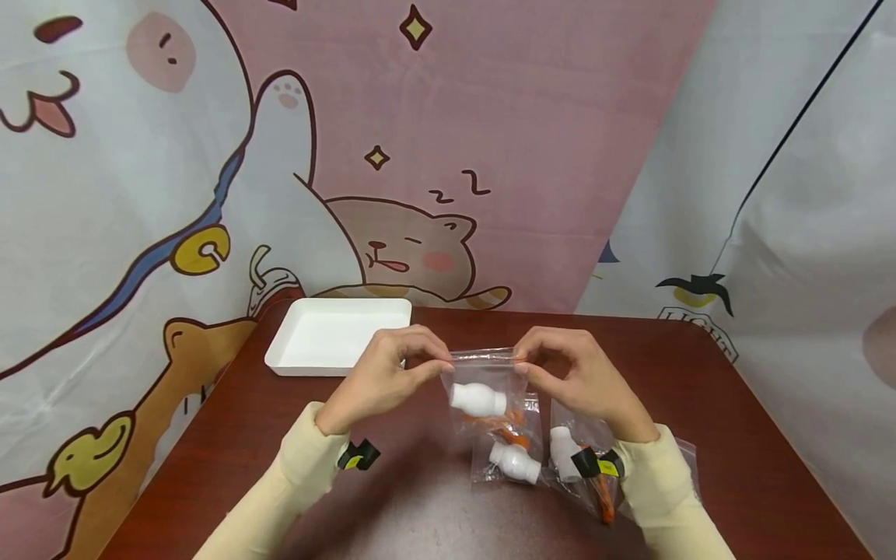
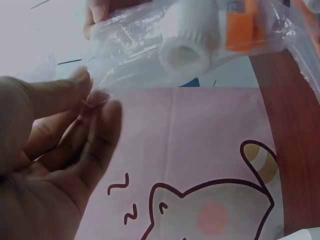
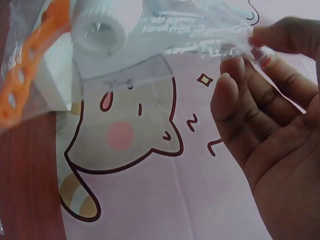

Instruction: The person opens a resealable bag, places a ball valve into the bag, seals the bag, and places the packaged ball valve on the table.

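Note:
A clear zip-lock bag (image 1: 483, 361) hangs upright between both hands above the table. Its top left corner is pinched between thumb and fingers of my left hand (image 1: 392, 372); my right hand (image 1: 582, 376) pinches the top right corner the same way. Inside lie a white plastic piece (image 1: 478, 400), rounded with a ribbed, hollow neck in the left wrist view, and an orange strip (image 3: 22, 82) with holes along it. Directly below, a second bag holds another white piece (image 1: 516, 463). Beside it, near my right wrist, a third bag contains a white piece (image 1: 563, 453) and an orange strip (image 1: 605, 498).
A shallow white tray (image 1: 332, 334) stands at the back left of the brown table (image 1: 399, 498). Another clear bag (image 1: 689, 457) shows partly behind my right forearm. A cartoon-printed cloth (image 1: 546, 140) hangs along the table's far edge and sides.

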### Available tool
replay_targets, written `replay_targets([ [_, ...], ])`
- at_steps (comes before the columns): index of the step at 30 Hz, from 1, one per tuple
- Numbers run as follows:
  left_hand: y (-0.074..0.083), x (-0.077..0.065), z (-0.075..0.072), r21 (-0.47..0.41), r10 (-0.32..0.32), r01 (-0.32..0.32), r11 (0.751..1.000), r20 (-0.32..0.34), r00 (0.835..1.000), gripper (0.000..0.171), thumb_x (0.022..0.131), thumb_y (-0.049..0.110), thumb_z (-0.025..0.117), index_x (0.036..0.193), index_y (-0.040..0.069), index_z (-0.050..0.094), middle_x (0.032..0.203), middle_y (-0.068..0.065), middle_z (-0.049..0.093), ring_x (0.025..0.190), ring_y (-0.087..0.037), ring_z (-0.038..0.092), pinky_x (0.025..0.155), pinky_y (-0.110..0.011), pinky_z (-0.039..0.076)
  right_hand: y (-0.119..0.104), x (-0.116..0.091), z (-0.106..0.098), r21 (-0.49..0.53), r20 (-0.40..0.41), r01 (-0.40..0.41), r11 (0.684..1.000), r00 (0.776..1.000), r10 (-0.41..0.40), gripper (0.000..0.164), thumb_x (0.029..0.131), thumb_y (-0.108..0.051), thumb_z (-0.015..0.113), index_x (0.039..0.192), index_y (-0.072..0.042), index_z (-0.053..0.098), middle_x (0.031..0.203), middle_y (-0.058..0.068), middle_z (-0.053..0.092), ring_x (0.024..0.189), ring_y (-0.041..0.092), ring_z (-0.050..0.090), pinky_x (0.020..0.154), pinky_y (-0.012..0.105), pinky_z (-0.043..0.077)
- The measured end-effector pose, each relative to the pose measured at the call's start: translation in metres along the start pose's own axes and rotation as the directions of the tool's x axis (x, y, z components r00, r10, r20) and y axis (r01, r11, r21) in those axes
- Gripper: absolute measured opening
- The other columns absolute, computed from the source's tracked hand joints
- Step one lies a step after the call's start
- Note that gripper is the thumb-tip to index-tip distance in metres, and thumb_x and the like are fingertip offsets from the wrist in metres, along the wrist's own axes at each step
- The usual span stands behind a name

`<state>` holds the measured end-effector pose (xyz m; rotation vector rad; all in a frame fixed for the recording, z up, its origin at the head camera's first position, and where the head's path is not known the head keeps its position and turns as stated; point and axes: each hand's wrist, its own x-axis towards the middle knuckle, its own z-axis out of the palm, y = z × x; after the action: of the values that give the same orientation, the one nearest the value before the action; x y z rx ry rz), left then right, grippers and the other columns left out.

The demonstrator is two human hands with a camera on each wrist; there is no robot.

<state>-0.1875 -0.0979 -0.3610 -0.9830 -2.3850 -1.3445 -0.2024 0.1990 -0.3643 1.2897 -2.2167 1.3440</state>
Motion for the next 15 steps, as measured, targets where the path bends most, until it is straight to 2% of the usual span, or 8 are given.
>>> replay_targets([
  [5, 0.0014, 0.0004, 0.0008, 0.003, 0.006, -0.006, 1.000, -0.039, 0.999, 0.006, 0.090, 0.014, 0.079, 0.093, 0.020, 0.078, 0.091, 0.010, 0.073, 0.069, -0.006, 0.057, 0.060, -0.023, 0.048, 0.0033, -0.0010, -0.0025, -0.015, -0.020, -0.081, 0.997, 0.997, 0.081, 0.020, 0.089, -0.005, 0.079, 0.097, -0.023, 0.074, 0.095, -0.003, 0.073, 0.082, 0.010, 0.067, 0.069, 0.024, 0.058],
  [10, 0.0007, 0.0000, 0.0026, -0.004, -0.007, 0.007, 1.000, -0.077, 0.997, 0.006, 0.092, 0.014, 0.077, 0.095, 0.020, 0.079, 0.089, 0.008, 0.075, 0.067, -0.009, 0.055, 0.058, -0.025, 0.046, 0.0019, -0.0011, -0.0035, -0.009, -0.047, -0.148, 0.989, 0.988, 0.147, 0.019, 0.088, -0.008, 0.080, 0.098, -0.024, 0.077, 0.094, -0.007, 0.074, 0.082, 0.010, 0.069, 0.068, 0.025, 0.058],
  [15, -0.0010, 0.0007, 0.0054, -0.031, -0.006, 0.003, 1.000, -0.106, 0.994, 0.008, 0.092, 0.013, 0.076, 0.097, 0.018, 0.079, 0.091, 0.005, 0.077, 0.069, -0.009, 0.060, 0.060, -0.022, 0.048, -0.0001, -0.0008, -0.0032, -0.023, -0.097, -0.203, 0.979, 0.975, 0.200, 0.015, 0.088, -0.014, 0.082, 0.097, -0.025, 0.078, 0.093, -0.009, 0.075, 0.081, 0.010, 0.069, 0.067, 0.024, 0.057],
])
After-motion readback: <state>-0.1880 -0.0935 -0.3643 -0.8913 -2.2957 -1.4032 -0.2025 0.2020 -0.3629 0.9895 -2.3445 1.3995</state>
